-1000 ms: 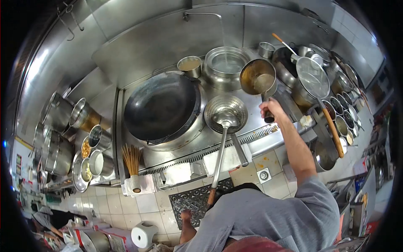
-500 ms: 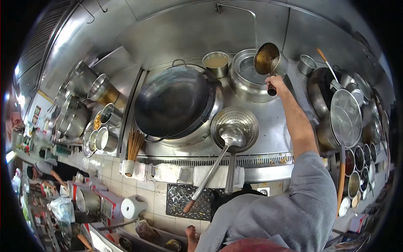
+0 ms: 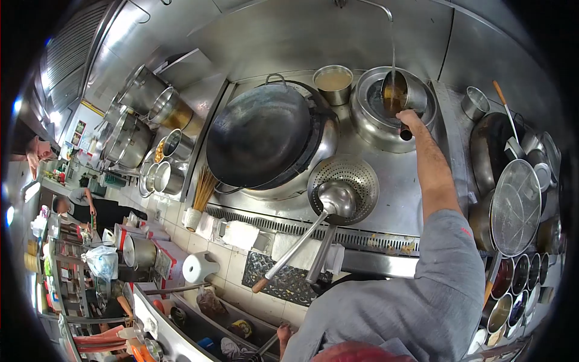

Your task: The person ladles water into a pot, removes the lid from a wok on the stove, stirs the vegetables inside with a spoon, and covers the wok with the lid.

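My right hand (image 3: 411, 120) is closed round the dark grip of a metal saucepan (image 3: 416, 95). The pan is tilted over a wide steel pot (image 3: 383, 134), its brownish inside showing. Water from a thin tap (image 3: 380, 7) runs down into the pan's mouth. Low in view, beside my body, is my left hand (image 3: 283, 333), small and partly hidden, its fingers loosely curled with nothing visible in them. A large black wok (image 3: 259, 136) stands left of the pot. In front, a steel ladle (image 3: 336, 199) rests in a perforated strainer (image 3: 369, 175).
Behind the wok is a pot of cloudy liquid (image 3: 333, 80). A bamboo brush (image 3: 204, 186) stands at the stove's left front. To the right are a mesh skimmer (image 3: 515, 208) and several seasoning bowls. A person (image 3: 81, 202) is far off at left, near a white stool (image 3: 199, 267).
My right hand has lowered the saucepan toward the wide pot, and the tap water now falls into it. The view has shifted, so the stove sits further right.
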A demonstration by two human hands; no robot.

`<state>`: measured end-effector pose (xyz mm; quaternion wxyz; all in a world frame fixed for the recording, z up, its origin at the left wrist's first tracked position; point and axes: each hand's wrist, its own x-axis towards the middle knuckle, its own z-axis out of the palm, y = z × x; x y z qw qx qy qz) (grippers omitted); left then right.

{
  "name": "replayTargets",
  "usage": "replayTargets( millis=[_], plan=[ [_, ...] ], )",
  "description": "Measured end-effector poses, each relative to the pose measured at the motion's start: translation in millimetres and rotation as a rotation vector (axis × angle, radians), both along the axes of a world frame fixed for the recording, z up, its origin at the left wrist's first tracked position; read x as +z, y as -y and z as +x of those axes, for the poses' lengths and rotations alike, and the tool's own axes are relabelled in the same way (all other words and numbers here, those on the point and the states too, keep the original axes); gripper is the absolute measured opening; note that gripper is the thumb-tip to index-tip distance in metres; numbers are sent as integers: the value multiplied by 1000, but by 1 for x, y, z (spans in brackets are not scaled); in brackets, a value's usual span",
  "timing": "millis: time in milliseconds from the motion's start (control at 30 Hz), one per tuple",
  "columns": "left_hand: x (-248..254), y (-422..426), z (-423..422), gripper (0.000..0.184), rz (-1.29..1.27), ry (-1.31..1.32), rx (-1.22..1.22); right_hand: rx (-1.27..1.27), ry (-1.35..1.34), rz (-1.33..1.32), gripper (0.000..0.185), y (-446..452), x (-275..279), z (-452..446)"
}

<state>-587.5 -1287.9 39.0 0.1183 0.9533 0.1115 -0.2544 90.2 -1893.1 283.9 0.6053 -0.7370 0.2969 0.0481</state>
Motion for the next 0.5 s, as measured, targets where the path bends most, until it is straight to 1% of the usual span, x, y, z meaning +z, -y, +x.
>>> replayTargets(
  millis=[33, 100, 200, 233, 367, 433, 500],
  plan=[
    [4, 3, 0, 22, 63, 11, -101, 183, 15, -221, 23, 12, -20, 14],
    [2, 8, 2, 23, 66, -39, -92, 485, 26, -707, 29, 21, -26, 17],
    [-4, 17, 3, 23, 50, -114, -69, 711, 32, -1030, 29, 24, -29, 21],
    [-8, 20, 0, 22, 38, -96, -70, 538, -26, -761, 28, 21, -22, 19],
    [-29, 24, -13, 21, 25, 1, -141, 236, -120, -175, 28, 23, -17, 20],
    [-40, 19, -26, 20, 37, 13, -153, 231, -143, -147, 26, 17, -3, 16],
    [-36, 23, -28, 19, 68, -11, -139, 227, -166, -121, 24, 15, 2, 18]
  ],
)
